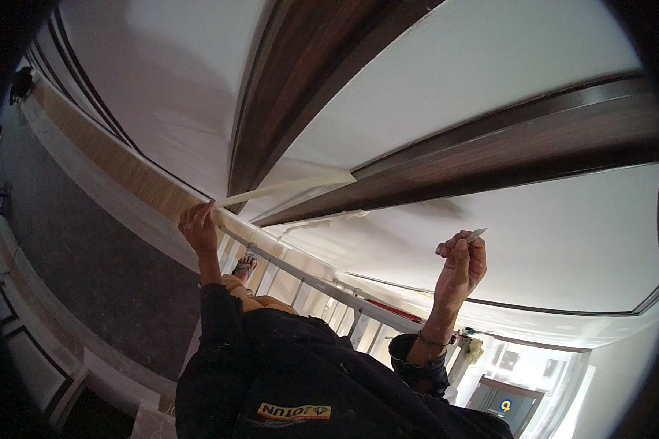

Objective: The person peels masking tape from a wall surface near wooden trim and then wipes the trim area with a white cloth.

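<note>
Cream, thin tape strip runs taut from our left hand, which pinches one end, to the edge of a dark-brown, wood-grained trim. We grasp a small, pointed, pale-grey blade in our right hand, just beside a smooth white panel.

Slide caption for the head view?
Left hand holds a pale strip reaching dark trim; right hand holds a pointed, blade-like tool.
</note>
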The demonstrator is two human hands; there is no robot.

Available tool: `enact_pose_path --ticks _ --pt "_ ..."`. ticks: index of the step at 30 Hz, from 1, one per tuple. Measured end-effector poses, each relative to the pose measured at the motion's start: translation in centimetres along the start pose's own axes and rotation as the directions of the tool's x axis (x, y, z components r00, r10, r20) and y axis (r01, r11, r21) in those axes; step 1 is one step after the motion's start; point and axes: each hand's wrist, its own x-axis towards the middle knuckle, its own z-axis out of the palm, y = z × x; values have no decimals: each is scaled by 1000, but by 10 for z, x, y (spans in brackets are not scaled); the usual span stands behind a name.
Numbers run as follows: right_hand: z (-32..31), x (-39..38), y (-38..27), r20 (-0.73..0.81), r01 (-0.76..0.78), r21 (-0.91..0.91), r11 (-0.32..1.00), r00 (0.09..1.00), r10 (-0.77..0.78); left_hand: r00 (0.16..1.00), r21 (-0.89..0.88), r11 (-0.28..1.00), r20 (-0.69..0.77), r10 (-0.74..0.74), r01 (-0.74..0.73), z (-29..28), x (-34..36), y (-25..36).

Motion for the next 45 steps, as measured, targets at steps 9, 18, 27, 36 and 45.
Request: enact_pose_path --ticks 9,18,27,36,45 --pt "5 1 2 1 -36 -2 999 999 36 996 92 992 16 -88 86 -3 -9 -3" --pt "0 -4 -2 -21 -29 -29 999 999 28 957 -216 938 165 -238 270 7 -21 -51" --pt "7 2 -4 -79 -18 -14 1000 997 17 585 -870 -160 439 -681 466 -41 -166 -103" --pt "39 7 25 -68 -89 238 967 992 108 415 -396 163 716 -562 904 2 -82 -17" --pt "35 -18 24 -100 -180 224 958 973 206 374 -205 642 917 -138 739 54 -45 72"
